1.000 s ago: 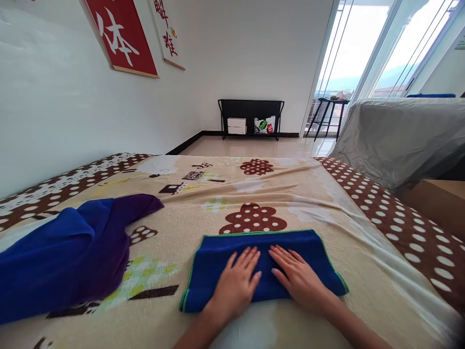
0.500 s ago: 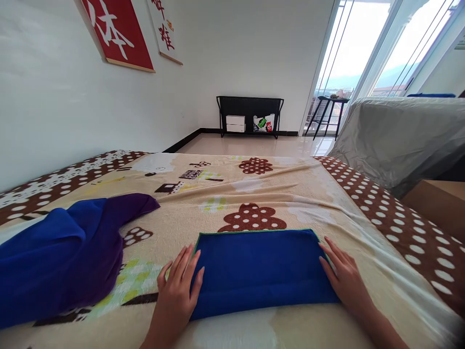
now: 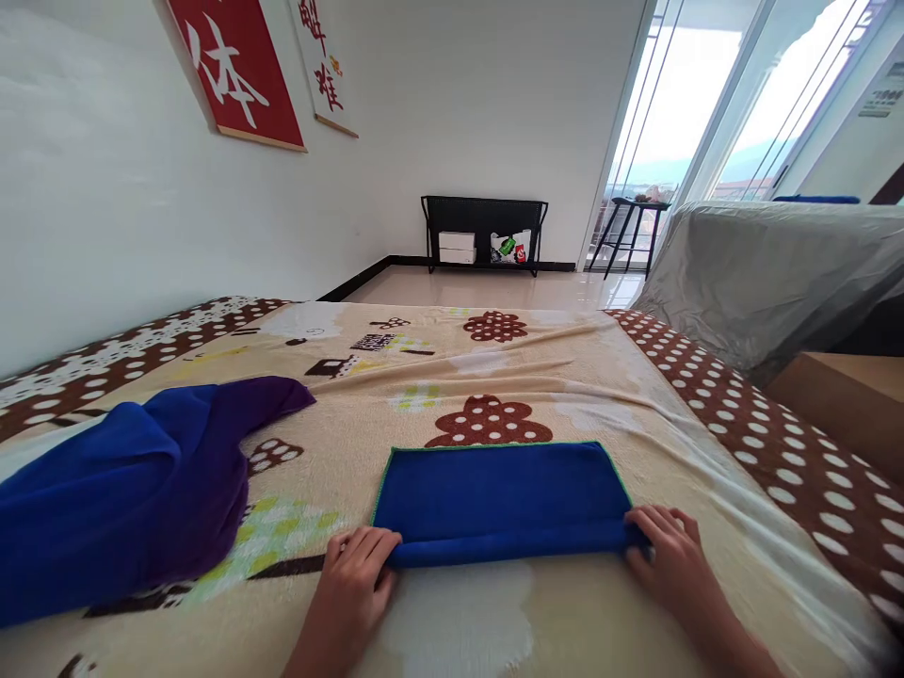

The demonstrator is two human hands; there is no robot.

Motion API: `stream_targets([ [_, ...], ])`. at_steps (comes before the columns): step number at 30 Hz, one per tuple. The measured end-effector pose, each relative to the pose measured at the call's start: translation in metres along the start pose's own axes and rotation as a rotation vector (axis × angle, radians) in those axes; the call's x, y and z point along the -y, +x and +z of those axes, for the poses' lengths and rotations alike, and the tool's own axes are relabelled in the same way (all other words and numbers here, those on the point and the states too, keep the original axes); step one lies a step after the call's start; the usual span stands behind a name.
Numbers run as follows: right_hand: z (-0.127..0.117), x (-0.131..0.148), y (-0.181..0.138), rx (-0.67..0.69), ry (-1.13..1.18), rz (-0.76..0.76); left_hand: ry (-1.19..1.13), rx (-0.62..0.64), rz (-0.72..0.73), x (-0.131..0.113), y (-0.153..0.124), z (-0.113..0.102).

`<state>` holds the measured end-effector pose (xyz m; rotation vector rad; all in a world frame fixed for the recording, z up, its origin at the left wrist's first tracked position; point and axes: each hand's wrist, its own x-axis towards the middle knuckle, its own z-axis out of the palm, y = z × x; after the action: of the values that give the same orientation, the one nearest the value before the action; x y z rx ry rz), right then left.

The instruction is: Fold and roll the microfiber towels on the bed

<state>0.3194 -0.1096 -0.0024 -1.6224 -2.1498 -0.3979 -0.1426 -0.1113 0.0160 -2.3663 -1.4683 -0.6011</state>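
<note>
Nearest the camera, two hands are on one folded blue towel [image 3: 501, 490] with a green hem. The left hand [image 3: 353, 574] has its fingers curled around the towel's near left corner, and the right hand [image 3: 670, 565] is closed the same way on the near right corner, so both are pinching the rolled near fold. The towel lies flat in the middle of the bed blanket [image 3: 636, 414], close to the bed's near edge and stretched straight between the hands.

Toward the bed's left edge there's a loose heap of two cloths [image 3: 127, 490] — one blue, one purple — well apart from the towel.

Past the bed's right edge is something wooden-looking, can't tell what, then a sofa under a grey cover [image 3: 769, 273].

At the far wall stands one black rack [image 3: 484, 212]. It holds two white boxes [image 3: 457, 248] stacked on the left and a white bag [image 3: 509, 248] with red and green print beside them. One small black stand [image 3: 628, 231] is by the glass door.

Two hangings on the left wall — one red [image 3: 240, 71], one white [image 3: 321, 61].
</note>
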Motion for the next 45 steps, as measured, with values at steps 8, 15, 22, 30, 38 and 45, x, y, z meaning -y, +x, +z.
stream_targets([
  [8, -0.021, 0.004, -0.005, 0.357, 0.180, -0.018, 0.022, 0.129, -0.102, -0.001, -0.025, -0.022],
  [15, -0.012, 0.054, 0.000, -0.092, -0.126, -0.054, 0.266, -0.140, -0.153, -0.058, -0.002, -0.011],
  [22, -0.005, 0.126, -0.002, -0.100, -0.005, -0.458, 0.042, -0.140, 0.354, -0.117, 0.017, 0.013],
  [30, -0.014, 0.022, -0.050, -0.122, -0.143, -0.122, 0.243, -0.108, -0.101, -0.003, -0.041, -0.012],
  [38, -0.013, 0.140, 0.006, -0.074, 0.142, -0.355, -0.048, -0.039, 0.312, -0.110, 0.026, -0.012],
  [45, 0.003, 0.050, -0.018, 0.039, -0.024, -0.040, 0.117, 0.060, 0.009, -0.025, -0.011, 0.005],
])
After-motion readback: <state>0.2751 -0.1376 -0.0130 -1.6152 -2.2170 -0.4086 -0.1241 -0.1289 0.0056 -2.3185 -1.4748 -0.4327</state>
